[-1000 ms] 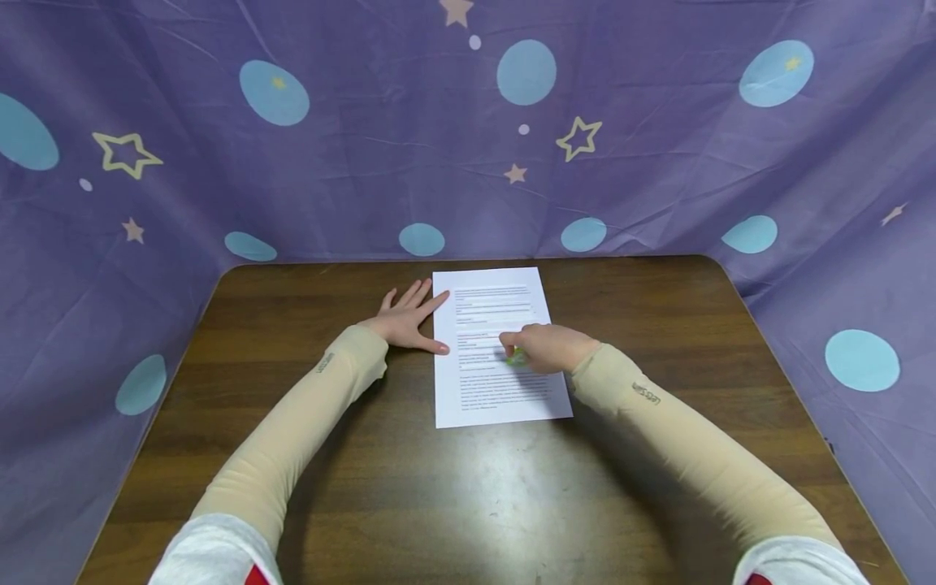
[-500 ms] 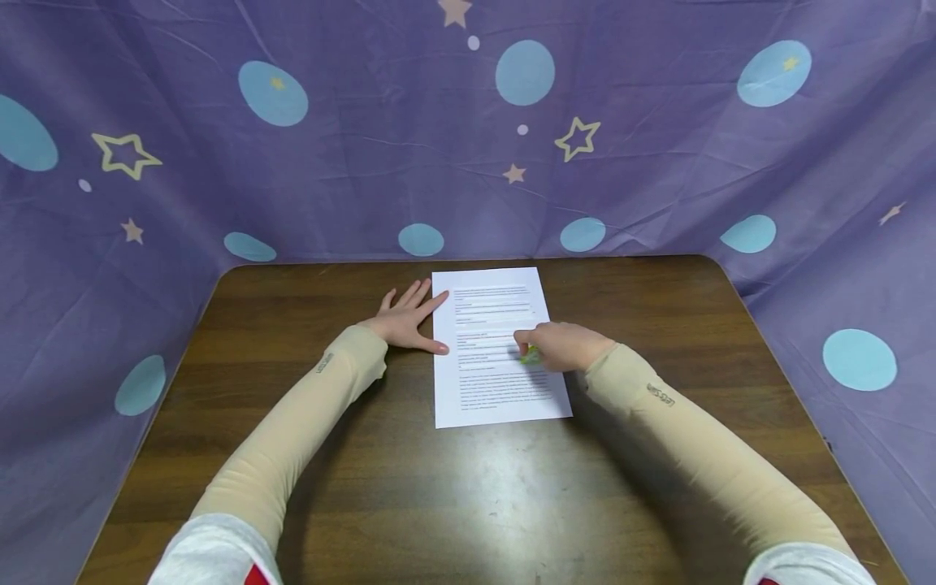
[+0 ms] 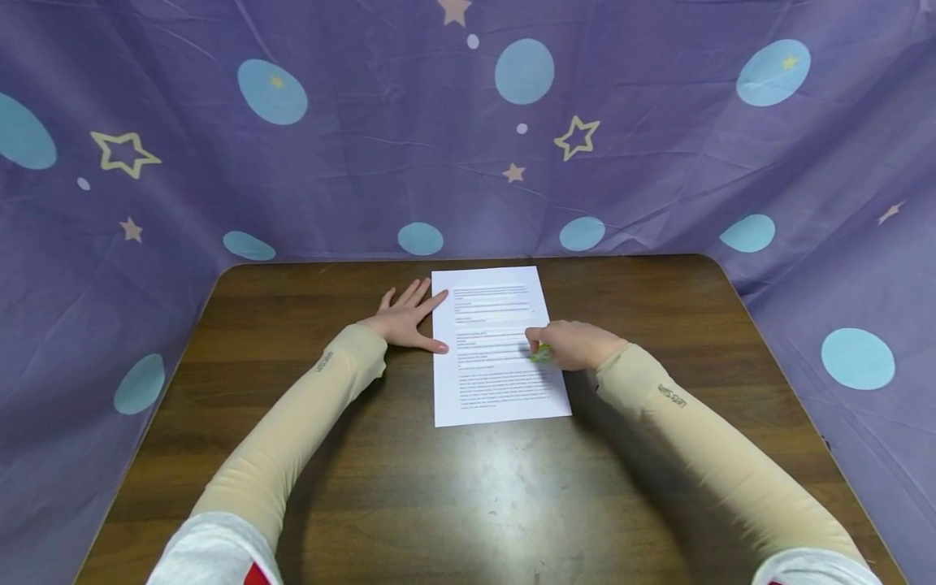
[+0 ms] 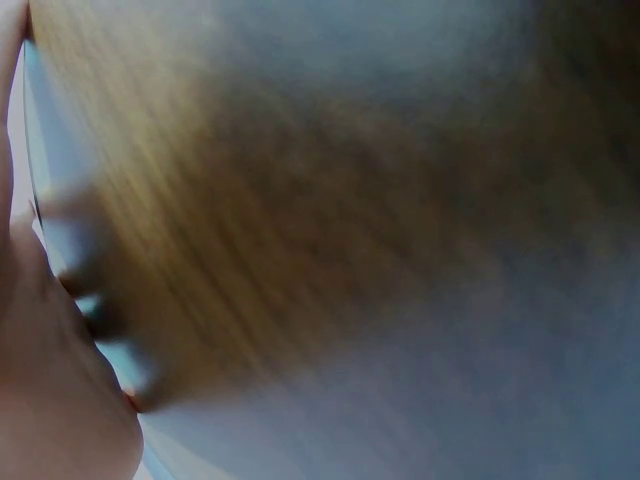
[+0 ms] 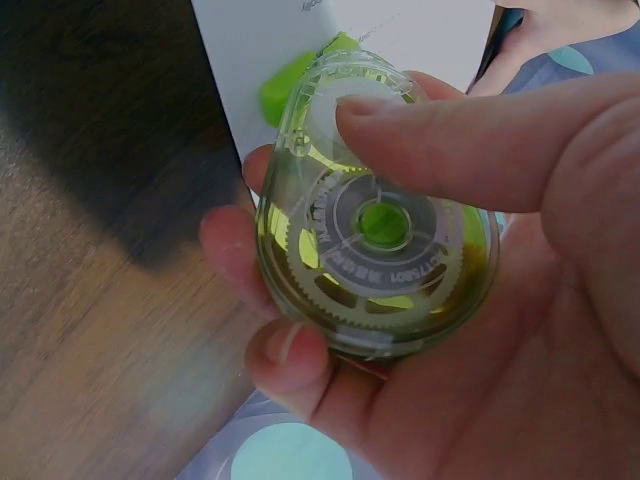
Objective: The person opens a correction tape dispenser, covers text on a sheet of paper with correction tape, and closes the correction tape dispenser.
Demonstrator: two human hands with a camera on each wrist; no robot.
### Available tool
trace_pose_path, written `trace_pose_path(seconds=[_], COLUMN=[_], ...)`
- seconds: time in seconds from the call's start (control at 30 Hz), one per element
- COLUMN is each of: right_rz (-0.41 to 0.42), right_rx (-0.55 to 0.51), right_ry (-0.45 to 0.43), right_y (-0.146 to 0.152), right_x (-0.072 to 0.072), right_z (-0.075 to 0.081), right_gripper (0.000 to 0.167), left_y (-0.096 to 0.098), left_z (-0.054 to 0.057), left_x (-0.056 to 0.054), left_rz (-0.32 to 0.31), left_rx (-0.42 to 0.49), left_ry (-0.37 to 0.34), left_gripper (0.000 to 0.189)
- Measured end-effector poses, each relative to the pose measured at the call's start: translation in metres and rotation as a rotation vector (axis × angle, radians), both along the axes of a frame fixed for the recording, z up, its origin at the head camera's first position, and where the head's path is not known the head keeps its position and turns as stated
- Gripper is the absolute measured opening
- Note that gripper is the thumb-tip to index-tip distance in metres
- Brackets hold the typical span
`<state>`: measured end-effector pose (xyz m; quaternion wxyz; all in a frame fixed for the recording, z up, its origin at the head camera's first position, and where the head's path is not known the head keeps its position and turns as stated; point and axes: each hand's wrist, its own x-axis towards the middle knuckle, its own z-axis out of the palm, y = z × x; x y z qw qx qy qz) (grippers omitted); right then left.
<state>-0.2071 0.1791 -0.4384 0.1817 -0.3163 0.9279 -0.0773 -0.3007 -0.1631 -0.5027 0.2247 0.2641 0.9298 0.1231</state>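
Observation:
A white sheet of printed paper (image 3: pixel 504 410) lies on the table, its text in several blocks. My left hand (image 3: pixel 405 323) rests at its left edge, fingers spread, thumb and index finger lying over the margin. Over the right half of the sheet, my right hand (image 3: pixel 578 345) holds a correction tape (image 5: pixel 384 225) with a clear case and green parts. In the right wrist view the thumb presses on the case and the other fingers curl behind it. A green piece (image 5: pixel 285 90) shows near its tip. I cannot tell whether the tip touches the paper.
The brown wooden table (image 3: pixel 439 504) has rounded far corners. A purple curtain (image 3: pixel 409 122) with stars and blue ovals hangs behind it and along both sides. The left wrist view is mostly blurred wood grain and purple cloth.
My right hand has moved to the right across the sheet with the correction tape, toward the right edge. The left hand and the paper have stayed in place.

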Motion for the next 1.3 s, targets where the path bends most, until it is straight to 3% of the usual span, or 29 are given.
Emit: trace_pose_path(seconds=[0.43,0.73,1.03,1.3], right_rz=[-0.035,-0.071,-0.013,0.078], right_rx=[-0.003,0.012,0.004,-0.092], right_ry=[-0.023,-0.069,-0.050,-0.018], right_y=[0.012,0.017,0.016,0.004], right_x=[0.000,0.000,0.001,0.000], right_z=[0.000,0.001,0.007,0.003], right_gripper=[0.030,0.028,0.030,0.032], left_y=[-0.001,-0.001,0.000,0.000], left_z=[0.000,-0.006,-0.004,-0.002], left_x=[0.001,-0.003,-0.001,0.000], left_rz=[-0.004,0.002,-0.005,0.003], left_rx=[-0.007,-0.009,-0.001,0.011], left_ry=[0.002,0.004,0.007,-0.001], left_gripper=[0.128,0.130,0.128,0.127])
